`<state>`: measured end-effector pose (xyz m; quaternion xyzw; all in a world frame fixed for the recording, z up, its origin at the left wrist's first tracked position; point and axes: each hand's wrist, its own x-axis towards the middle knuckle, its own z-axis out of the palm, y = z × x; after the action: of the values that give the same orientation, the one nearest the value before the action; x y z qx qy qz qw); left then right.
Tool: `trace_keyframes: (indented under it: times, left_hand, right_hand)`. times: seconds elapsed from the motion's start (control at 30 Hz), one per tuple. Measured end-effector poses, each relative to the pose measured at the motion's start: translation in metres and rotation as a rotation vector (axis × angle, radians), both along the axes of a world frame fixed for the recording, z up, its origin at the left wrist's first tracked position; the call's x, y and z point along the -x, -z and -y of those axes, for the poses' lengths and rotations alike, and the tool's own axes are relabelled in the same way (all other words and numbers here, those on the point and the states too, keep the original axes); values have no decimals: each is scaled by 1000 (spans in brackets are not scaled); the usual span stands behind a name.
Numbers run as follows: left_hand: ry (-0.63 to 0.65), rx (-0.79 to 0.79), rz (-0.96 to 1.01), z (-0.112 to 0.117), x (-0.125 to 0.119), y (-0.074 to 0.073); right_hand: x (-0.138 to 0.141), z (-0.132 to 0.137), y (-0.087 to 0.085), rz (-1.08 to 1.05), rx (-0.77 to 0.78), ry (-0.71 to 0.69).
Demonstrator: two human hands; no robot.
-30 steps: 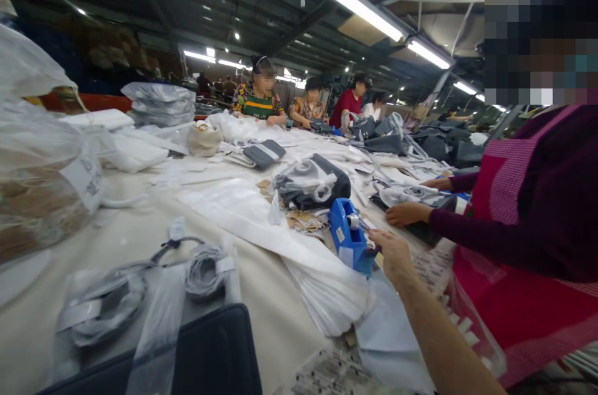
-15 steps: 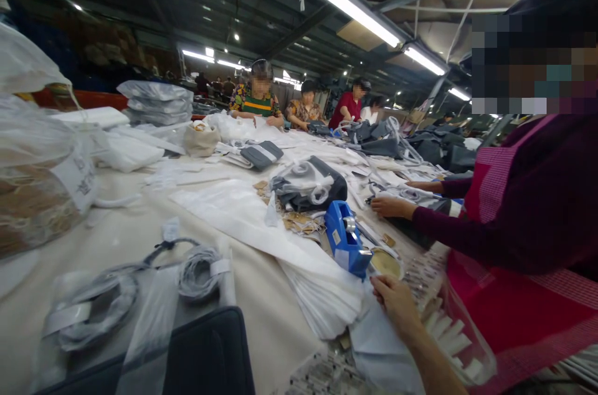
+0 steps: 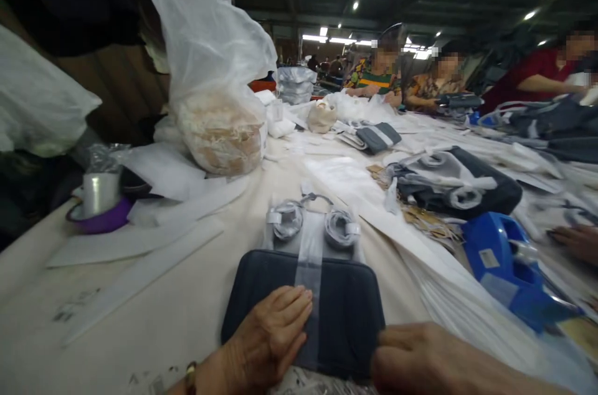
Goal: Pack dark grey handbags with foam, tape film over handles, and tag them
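A dark blue-grey fabric bag [image 3: 350, 308] lies flat in front of me, with a pale translucent strip [image 3: 309, 264] running down its middle. Two coiled grey straps [image 3: 341, 228] and a thin dark loop sit at its far end. My left hand [image 3: 275, 333] rests on the bag, fingers flat and close together, fingertips touching the strip. At the bag's right edge is my right hand [image 3: 425, 354], its fingers curled in and somewhat blurred; whatever they may hold is hidden.
A blue tape dispenser [image 3: 502, 267] stands at right, beside fanned white sheets [image 3: 448, 283]. Beyond it lies another dark bag [image 3: 490, 186]. A bulky plastic sack [image 3: 224, 133] and a purple bowl [image 3: 105, 217] occupy the left. Co-workers [image 3: 378, 74] work across the table.
The view has swung left and down toward the bag. My left hand has come into view on the bag. My right hand has moved from beside the tape dispenser to the bag's right edge.
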<state>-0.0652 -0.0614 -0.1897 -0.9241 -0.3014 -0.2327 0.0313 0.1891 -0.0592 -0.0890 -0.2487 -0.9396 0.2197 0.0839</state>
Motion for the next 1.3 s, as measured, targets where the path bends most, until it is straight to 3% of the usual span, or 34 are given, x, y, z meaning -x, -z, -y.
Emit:
trace_keyframes:
  times: [0.03,0.1,0.23,0.4,0.53,0.83,0.93,1.0,1.17,1.23,1.3]
  left_hand:
    - [-10,9,15,1,0,1]
    - [-20,33,46,2,1,4]
    - [-17,51,90,3,3,11]
    - [-57,14,150,2,1,25]
    - [-41,-10,184,-1,0,32]
    - [-51,30,143,2,1,22]
    - [-42,40,118,3,3,19]
    - [-32,47,105,3,4,18]
    - [5,42,156,3,3,17]
    - [17,26,194,5,4,18]
    - [15,-29,239,7,6,18]
  right_hand:
    - [22,-12,-5,123,32,-35]
    - [57,-39,-8,355,-48,-77]
    - [93,-83,6,558,-184,-126]
    - [109,-103,18,642,-122,-127]
    - [117,-112,20,703,-51,-26]
    - [105,-134,18,593,-166,233]
    - [92,-120,16,525,-267,297]
    - [84,-96,25,443,-325,319]
    - [71,-23,82,-45,-477,214]
    - [71,-7,100,-69,-539,230]
    - [72,1,108,-33,-558,247]
